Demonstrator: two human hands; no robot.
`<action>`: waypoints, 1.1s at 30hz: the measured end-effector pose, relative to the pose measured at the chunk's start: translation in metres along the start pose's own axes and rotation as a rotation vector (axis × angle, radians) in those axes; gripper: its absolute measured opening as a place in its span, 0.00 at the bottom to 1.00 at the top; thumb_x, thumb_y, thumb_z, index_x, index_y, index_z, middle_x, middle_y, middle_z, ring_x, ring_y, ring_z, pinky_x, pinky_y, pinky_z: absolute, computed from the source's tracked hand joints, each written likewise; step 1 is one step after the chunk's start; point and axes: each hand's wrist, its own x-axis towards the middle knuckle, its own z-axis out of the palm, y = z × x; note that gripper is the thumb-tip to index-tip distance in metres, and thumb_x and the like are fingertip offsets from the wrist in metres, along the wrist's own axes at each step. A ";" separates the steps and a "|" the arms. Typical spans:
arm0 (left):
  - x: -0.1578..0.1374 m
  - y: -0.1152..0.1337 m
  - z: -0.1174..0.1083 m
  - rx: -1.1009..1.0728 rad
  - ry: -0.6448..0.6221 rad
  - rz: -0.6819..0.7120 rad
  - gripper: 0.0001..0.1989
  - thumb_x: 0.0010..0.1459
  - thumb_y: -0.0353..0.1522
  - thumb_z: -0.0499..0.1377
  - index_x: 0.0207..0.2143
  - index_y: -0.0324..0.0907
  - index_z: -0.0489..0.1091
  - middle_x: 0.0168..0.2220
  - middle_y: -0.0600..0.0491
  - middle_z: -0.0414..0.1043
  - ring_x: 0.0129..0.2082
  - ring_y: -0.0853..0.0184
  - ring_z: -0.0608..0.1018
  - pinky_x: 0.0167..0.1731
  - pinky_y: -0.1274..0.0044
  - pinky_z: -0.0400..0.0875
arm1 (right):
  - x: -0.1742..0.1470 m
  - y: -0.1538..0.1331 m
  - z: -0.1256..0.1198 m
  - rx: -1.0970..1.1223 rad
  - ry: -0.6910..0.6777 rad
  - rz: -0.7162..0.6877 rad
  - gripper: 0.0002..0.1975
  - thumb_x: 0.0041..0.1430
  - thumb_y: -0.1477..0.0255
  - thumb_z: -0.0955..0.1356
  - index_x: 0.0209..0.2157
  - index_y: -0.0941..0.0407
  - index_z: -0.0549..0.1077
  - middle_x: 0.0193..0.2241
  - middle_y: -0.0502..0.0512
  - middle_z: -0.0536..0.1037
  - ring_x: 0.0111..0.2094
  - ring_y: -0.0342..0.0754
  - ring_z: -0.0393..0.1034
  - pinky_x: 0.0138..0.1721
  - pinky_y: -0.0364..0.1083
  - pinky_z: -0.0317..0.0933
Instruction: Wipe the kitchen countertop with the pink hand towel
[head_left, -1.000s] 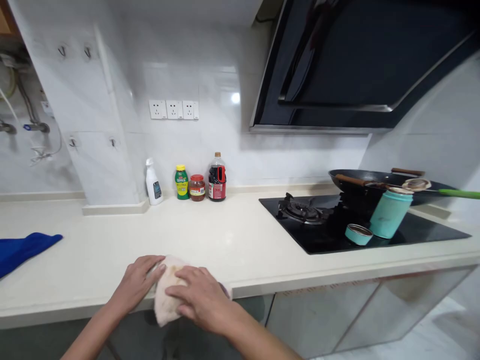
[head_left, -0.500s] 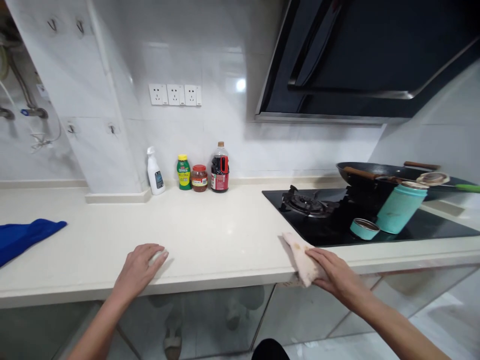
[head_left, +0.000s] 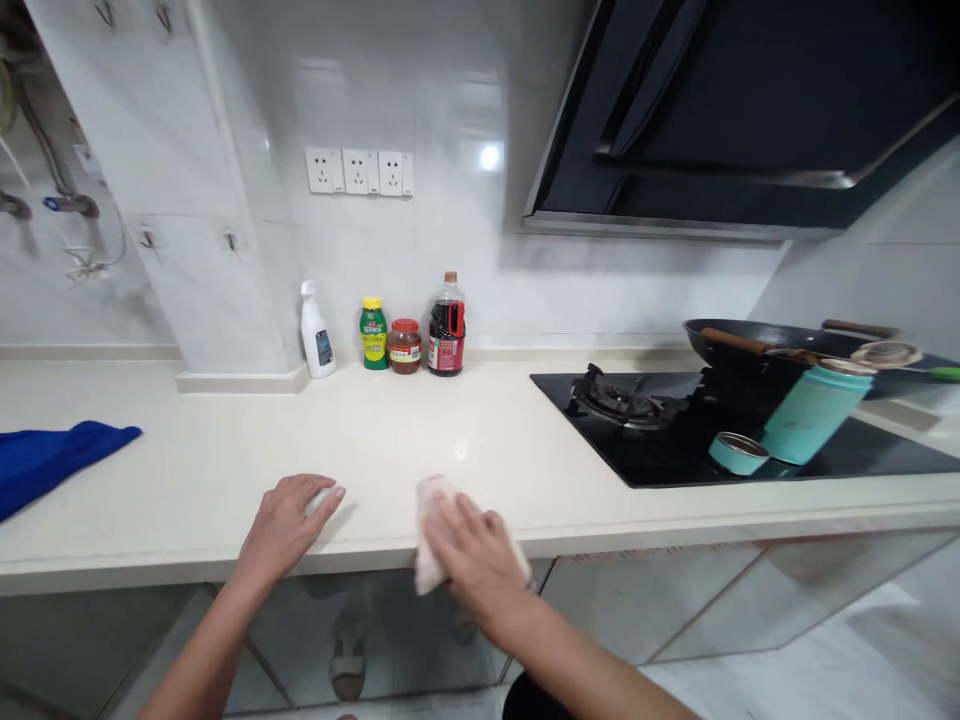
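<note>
My right hand (head_left: 484,560) presses a pale pink cloth (head_left: 429,545) with brownish marks onto the front edge of the white countertop (head_left: 225,450). Part of the cloth hangs over that edge, and the palm hides much of it. To the left, my left hand (head_left: 289,520) rests low over the counter with its fingers curved. Something small and whitish (head_left: 321,500) shows between its thumb and fingers; I cannot make out what it is.
Against the wall stand a white spray bottle (head_left: 316,335), a green bottle (head_left: 373,335), a red-lidded jar (head_left: 405,350) and a dark sauce bottle (head_left: 447,330). A blue cloth (head_left: 60,460) lies left. On the black hob (head_left: 660,465) are a wok (head_left: 795,335), a teal canister (head_left: 817,415) and its lid (head_left: 739,455).
My right hand has swept the cloth left along the counter's front edge, away from the hob. My left hand stays nearly where it was. The view has shifted slightly.
</note>
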 end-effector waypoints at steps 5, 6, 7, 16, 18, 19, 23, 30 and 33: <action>0.003 -0.006 -0.002 -0.036 0.000 -0.025 0.26 0.62 0.53 0.51 0.42 0.46 0.78 0.48 0.47 0.82 0.54 0.53 0.77 0.59 0.64 0.67 | 0.058 -0.083 0.023 -0.229 0.086 -0.137 0.20 0.81 0.66 0.52 0.65 0.49 0.63 0.70 0.54 0.56 0.70 0.61 0.48 0.59 0.66 0.64; 0.004 -0.008 -0.003 -0.047 0.000 -0.028 0.24 0.62 0.53 0.52 0.42 0.46 0.78 0.48 0.48 0.82 0.53 0.53 0.77 0.59 0.65 0.68 | 0.064 -0.092 0.022 -0.282 0.114 -0.178 0.21 0.81 0.66 0.50 0.65 0.49 0.63 0.69 0.52 0.58 0.69 0.58 0.49 0.57 0.62 0.66; 0.005 -0.011 -0.003 -0.059 -0.003 -0.029 0.23 0.62 0.52 0.53 0.42 0.46 0.78 0.48 0.49 0.82 0.53 0.54 0.78 0.58 0.65 0.69 | 0.067 -0.097 0.018 -0.331 0.138 -0.216 0.22 0.81 0.66 0.48 0.64 0.49 0.63 0.68 0.50 0.60 0.68 0.56 0.50 0.56 0.59 0.67; 0.015 -0.032 0.002 0.026 -0.030 -0.045 0.24 0.62 0.54 0.53 0.43 0.48 0.79 0.50 0.52 0.82 0.54 0.53 0.78 0.58 0.64 0.71 | -0.049 0.051 -0.008 -0.562 0.476 -0.152 0.17 0.78 0.60 0.60 0.63 0.40 0.68 0.65 0.39 0.64 0.66 0.53 0.56 0.51 0.52 0.64; 0.017 -0.032 0.001 0.060 -0.048 -0.040 0.25 0.62 0.53 0.53 0.43 0.46 0.80 0.51 0.50 0.82 0.55 0.53 0.78 0.59 0.65 0.71 | -0.090 0.099 -0.016 -0.589 0.527 -0.076 0.17 0.74 0.59 0.66 0.61 0.41 0.70 0.62 0.44 0.69 0.64 0.58 0.59 0.51 0.54 0.63; 0.019 -0.031 0.000 0.076 -0.055 -0.042 0.26 0.61 0.53 0.53 0.43 0.46 0.80 0.51 0.50 0.82 0.54 0.54 0.79 0.59 0.66 0.71 | -0.109 0.120 -0.023 -0.592 0.539 -0.039 0.19 0.71 0.60 0.69 0.61 0.43 0.70 0.62 0.48 0.70 0.63 0.60 0.60 0.51 0.56 0.62; 0.022 -0.026 -0.002 0.103 -0.060 -0.078 0.25 0.59 0.53 0.54 0.42 0.47 0.80 0.49 0.53 0.82 0.53 0.55 0.80 0.57 0.66 0.73 | -0.169 0.183 -0.056 -0.583 0.592 0.075 0.27 0.65 0.67 0.72 0.63 0.48 0.65 0.61 0.58 0.70 0.62 0.64 0.61 0.56 0.59 0.56; 0.023 -0.029 -0.001 0.040 -0.056 -0.113 0.22 0.58 0.52 0.56 0.41 0.49 0.80 0.48 0.56 0.82 0.53 0.56 0.79 0.59 0.66 0.71 | -0.237 0.253 -0.096 -0.608 0.559 0.406 0.33 0.55 0.79 0.64 0.63 0.52 0.62 0.66 0.62 0.61 0.68 0.61 0.51 0.66 0.61 0.49; 0.023 -0.036 0.004 0.018 -0.039 -0.090 0.23 0.57 0.54 0.56 0.40 0.50 0.81 0.48 0.57 0.83 0.53 0.56 0.79 0.59 0.65 0.70 | -0.250 0.266 -0.103 -0.522 0.605 0.564 0.36 0.52 0.80 0.63 0.64 0.52 0.61 0.68 0.61 0.56 0.70 0.61 0.45 0.68 0.63 0.47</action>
